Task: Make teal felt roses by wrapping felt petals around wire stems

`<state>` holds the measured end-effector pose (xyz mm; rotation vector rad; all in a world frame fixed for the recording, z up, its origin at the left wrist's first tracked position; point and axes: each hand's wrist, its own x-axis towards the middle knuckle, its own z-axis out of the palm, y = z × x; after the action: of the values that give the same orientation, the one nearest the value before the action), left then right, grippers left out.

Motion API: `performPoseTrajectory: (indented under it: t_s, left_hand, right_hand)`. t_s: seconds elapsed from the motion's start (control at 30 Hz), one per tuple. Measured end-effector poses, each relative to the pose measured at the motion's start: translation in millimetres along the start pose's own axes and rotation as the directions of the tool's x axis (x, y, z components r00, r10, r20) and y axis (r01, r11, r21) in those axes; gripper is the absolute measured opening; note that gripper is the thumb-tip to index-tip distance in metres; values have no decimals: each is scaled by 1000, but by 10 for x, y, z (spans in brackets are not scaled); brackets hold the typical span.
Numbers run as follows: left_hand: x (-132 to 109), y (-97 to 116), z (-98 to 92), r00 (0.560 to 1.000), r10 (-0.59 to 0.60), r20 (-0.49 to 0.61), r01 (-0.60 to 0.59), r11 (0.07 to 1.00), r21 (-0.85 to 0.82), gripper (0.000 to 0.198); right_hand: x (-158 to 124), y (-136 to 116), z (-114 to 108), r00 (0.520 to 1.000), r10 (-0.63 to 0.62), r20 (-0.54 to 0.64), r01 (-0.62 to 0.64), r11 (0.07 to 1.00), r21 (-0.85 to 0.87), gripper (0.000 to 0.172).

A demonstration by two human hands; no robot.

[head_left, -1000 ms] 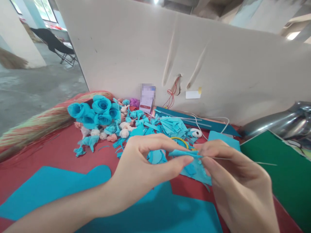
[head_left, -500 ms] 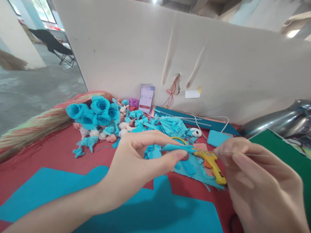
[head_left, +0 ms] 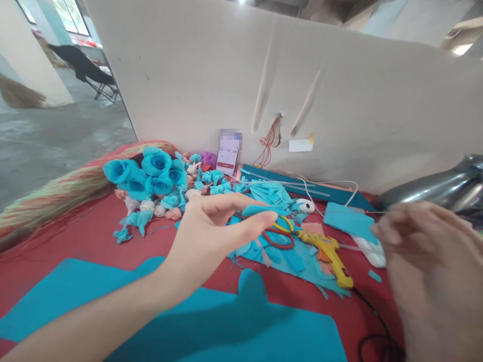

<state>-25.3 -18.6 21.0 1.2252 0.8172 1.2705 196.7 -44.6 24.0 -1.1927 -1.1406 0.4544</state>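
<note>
My left hand pinches a small blue foam strip between thumb and fingers, held above the red table. My right hand is blurred at the right, its fingers closed on a thin wire that runs leftward toward the strip. Below and between the hands lie a yellow glue gun and scissors with red and yellow handles on blue foam scraps.
A bunch of blue foam roses and small pale buds sits at the back left. A large blue foam sheet covers the near table. A phone leans on the white board. Green sheet and silver foil lie right.
My hands have drawn apart: the right hand moved right and up, pulling the wire out, while the left lifted the blue strip slightly. The glue gun and scissors are now uncovered.
</note>
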Motion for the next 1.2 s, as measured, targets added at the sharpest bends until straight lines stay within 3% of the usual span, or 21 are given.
performPoseTrajectory:
  t_s: [0.1,0.23,0.4,0.47,0.5,0.57,0.63,0.9,1.2]
  left_hand:
    - [19,-10,14,999,-39,2,39,998,-50,3]
    - [20,-24,32,997,-75,9,75,994,-75,3]
    - [28,-76,67,994,-110,7,110,991,-81,4]
    - [23,-101,90,991,-128,40,132,983,-131,5]
    - [16,-114,102,989,-133,64,142,978,-156,6]
    - [-3,-135,122,985,-139,104,156,972,-174,7]
    - [-23,-150,135,985,-137,106,151,978,-143,5]
    - [-64,-158,153,1000,-3,29,2,999,54,3]
    - [-74,-189,164,982,178,65,-186,971,151,14]
  right_hand:
    - [19,41,138,988,144,54,-148,984,96,4]
    - [-16,72,254,968,187,169,-199,979,54,11]
    - [-156,42,300,968,130,215,-106,987,-119,28]
    - [-226,20,339,977,64,201,-30,986,-167,14]
    - [-258,9,360,979,34,201,-3,988,-153,4]
    - [-312,-14,391,970,12,243,11,996,-93,24]
    - [-353,-41,402,956,28,293,-12,998,-58,21]
    - [-409,-108,423,937,118,329,-151,986,76,12]
    - [-400,-55,444,935,159,317,-205,971,120,8]
